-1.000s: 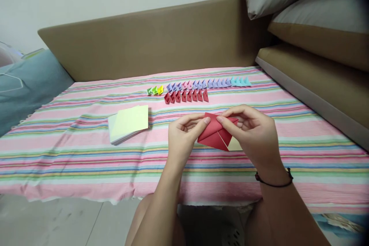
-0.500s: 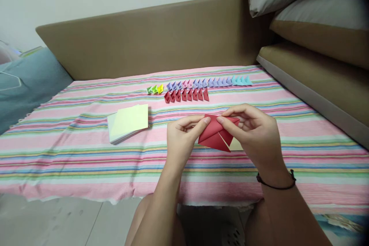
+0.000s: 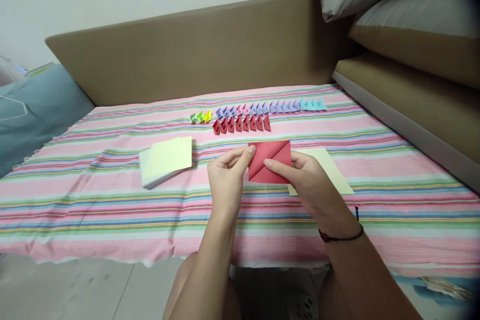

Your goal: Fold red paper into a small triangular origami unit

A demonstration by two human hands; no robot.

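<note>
Both my hands hold a folded red paper (image 3: 270, 160) just above the striped cloth (image 3: 112, 210). My left hand (image 3: 226, 180) pinches its left edge with thumb and fingers. My right hand (image 3: 305, 185) grips its lower right part, thumb on the front. The red paper now looks like a rectangle with diagonal creases. A pale yellow sheet (image 3: 322, 170) lies flat on the cloth under and to the right of my right hand.
A stack of pale yellow paper squares (image 3: 167, 160) lies to the left. Two rows of several small folded paper pieces (image 3: 258, 112), green, yellow, purple, blue and red, stand further back. A brown backrest (image 3: 195, 50), cushions (image 3: 412, 60) at right, a blue pillow (image 3: 33, 105) at left.
The red paper has been turned or refolded from an angled shape into a flat rectangle. My right hand moved left and lower, uncovering the pale yellow sheet.
</note>
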